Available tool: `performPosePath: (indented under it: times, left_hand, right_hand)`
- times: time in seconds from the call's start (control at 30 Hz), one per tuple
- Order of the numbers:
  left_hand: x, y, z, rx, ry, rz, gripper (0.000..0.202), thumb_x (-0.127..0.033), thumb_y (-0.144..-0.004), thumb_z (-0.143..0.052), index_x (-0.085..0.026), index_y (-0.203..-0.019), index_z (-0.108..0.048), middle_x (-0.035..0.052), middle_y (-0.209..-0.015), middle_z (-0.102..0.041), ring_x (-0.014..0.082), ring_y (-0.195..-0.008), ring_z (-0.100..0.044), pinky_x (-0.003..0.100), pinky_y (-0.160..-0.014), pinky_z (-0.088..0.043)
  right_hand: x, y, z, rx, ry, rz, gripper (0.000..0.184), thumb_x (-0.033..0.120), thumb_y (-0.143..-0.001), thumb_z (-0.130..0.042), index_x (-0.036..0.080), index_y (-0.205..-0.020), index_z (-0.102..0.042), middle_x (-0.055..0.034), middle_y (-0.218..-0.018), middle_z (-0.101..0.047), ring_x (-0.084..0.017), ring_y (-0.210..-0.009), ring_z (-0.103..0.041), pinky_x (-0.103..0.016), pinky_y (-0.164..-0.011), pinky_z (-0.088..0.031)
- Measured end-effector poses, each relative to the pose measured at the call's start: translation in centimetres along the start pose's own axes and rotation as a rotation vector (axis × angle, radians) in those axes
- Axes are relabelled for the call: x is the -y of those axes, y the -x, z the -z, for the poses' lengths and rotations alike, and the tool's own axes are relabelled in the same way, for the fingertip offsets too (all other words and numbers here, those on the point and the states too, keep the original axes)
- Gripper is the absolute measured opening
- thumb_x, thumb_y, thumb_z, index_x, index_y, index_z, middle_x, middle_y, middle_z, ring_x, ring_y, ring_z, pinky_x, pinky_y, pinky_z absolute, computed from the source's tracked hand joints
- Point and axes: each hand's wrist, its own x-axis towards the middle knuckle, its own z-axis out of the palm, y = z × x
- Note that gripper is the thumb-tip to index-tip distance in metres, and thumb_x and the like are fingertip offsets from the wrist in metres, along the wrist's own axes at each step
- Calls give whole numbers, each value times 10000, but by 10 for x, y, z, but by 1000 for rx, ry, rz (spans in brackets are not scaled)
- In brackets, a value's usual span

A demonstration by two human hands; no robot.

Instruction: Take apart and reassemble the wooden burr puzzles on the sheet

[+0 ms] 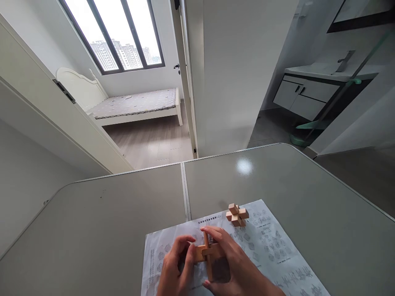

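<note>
Both of my hands grip a wooden cross-shaped puzzle (206,251) low over a printed instruction sheet (271,250). My left hand (174,267) pinches the puzzle's left arm with curled fingers. My right hand (228,263) wraps around its right side, with the thumb and forefinger on the upright stick. A second, smaller assembled wooden burr puzzle (237,214) rests on the sheet just beyond my right hand.
The grey folding table (108,222) has a centre seam and rounded far corners. Beyond it are a doorway to a bedroom with a white bed (135,105), a white wall, and a bathroom vanity (304,94) at the right.
</note>
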Motion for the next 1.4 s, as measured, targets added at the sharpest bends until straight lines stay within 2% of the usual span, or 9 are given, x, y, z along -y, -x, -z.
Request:
performPosePath:
  times: [0.3,0.47,0.7,0.83,0.93,1.07,1.2,1.27,1.4]
  left_hand:
    - [-10,-2,1,-94,241,106,428,-661,-924,-653,-235,-946,-681,-48,-639,-527,114,-487,-433,212,-459,-405]
    - [-3,-6,4,-190,334,150,527,-734,-858,-694,-217,-958,-670,-70,-585,-467,97,-442,-396,193,-413,-366]
    - [4,-10,11,-215,441,204,579,-754,-818,-735,-217,-1003,-623,-53,-673,-580,81,-456,-428,181,-413,-398]
    - [2,-12,12,-241,482,205,572,-734,-810,-753,-207,-995,-630,-62,-643,-581,71,-441,-421,172,-408,-398]
    - [3,-13,12,-231,495,215,586,-741,-800,-758,-202,-987,-629,-77,-592,-542,67,-427,-405,165,-400,-375]
    - [1,-13,12,-219,513,237,605,-750,-770,-787,-208,-985,-626,-69,-639,-553,68,-461,-422,160,-413,-391]
    - [-4,-11,13,-220,537,260,636,-763,-720,-818,-207,-968,-631,-61,-674,-551,77,-498,-427,162,-414,-405]
    - [-5,-11,14,-201,552,267,619,-743,-729,-823,-204,-974,-639,-62,-664,-532,81,-506,-426,163,-418,-402]
    - [1,-9,14,-160,579,288,558,-685,-771,-825,-211,-1001,-638,-57,-686,-538,84,-525,-442,170,-459,-417]
  right_hand:
    - [7,1,5,-63,-31,-3,934,119,-684,-808,283,-1516,-417,-131,-1478,-556,-340,-1389,-553,-457,-1176,-470]
    - [3,3,4,-100,1,-27,917,173,-726,-828,302,-1530,-407,-118,-1500,-544,-343,-1398,-549,-471,-1174,-481]
    - [-5,6,3,-153,73,-65,893,258,-799,-843,323,-1554,-370,-113,-1535,-516,-350,-1433,-517,-517,-1190,-474]
    - [-5,3,3,-141,130,-5,863,285,-819,-846,296,-1555,-396,-141,-1526,-520,-355,-1420,-536,-517,-1175,-494]
    - [-6,2,2,-111,196,58,885,248,-797,-859,270,-1564,-417,-162,-1512,-530,-359,-1401,-549,-508,-1152,-516]
    - [-7,2,0,-56,308,122,941,216,-700,-927,229,-1534,-491,-184,-1495,-554,-394,-1398,-530,-541,-1158,-498]
    - [-5,0,0,2,390,131,959,264,-629,-990,172,-1479,-556,-207,-1473,-576,-417,-1396,-513,-555,-1159,-486]
    - [-3,0,1,19,416,133,882,306,-634,-999,162,-1412,-611,-210,-1464,-584,-420,-1397,-509,-549,-1155,-488]
    - [-2,0,3,22,445,172,656,422,-745,-943,180,-1288,-664,-202,-1456,-596,-415,-1397,-509,-544,-1135,-499]
